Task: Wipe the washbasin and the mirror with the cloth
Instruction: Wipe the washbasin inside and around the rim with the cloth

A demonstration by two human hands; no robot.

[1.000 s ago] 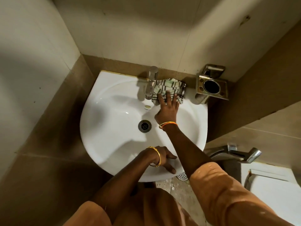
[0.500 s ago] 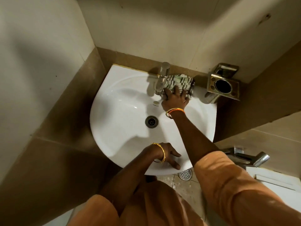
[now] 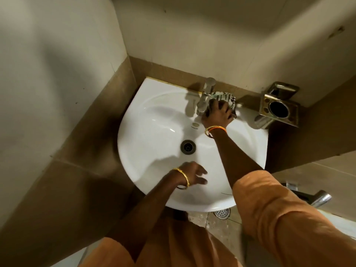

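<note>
The white washbasin (image 3: 154, 135) fills the middle of the head view, its dark drain (image 3: 188, 147) near the centre. A checked green-and-white cloth (image 3: 223, 97) lies on the basin's back ledge, just right of the metal tap (image 3: 205, 95). My right hand (image 3: 218, 114) presses down on the cloth and covers most of it. My left hand (image 3: 192, 176) rests on the basin's front rim with fingers spread, holding nothing. No mirror is in view.
A metal holder (image 3: 278, 108) with a round opening hangs on the wall right of the basin. Brown tiled walls close in left and right. A metal spray handle (image 3: 316, 198) and a floor drain (image 3: 222, 212) sit low at the right.
My right hand has pushed the cloth back along the ledge towards the tap and now covers more of it. The left hand stays on the front rim. The camera has shifted.
</note>
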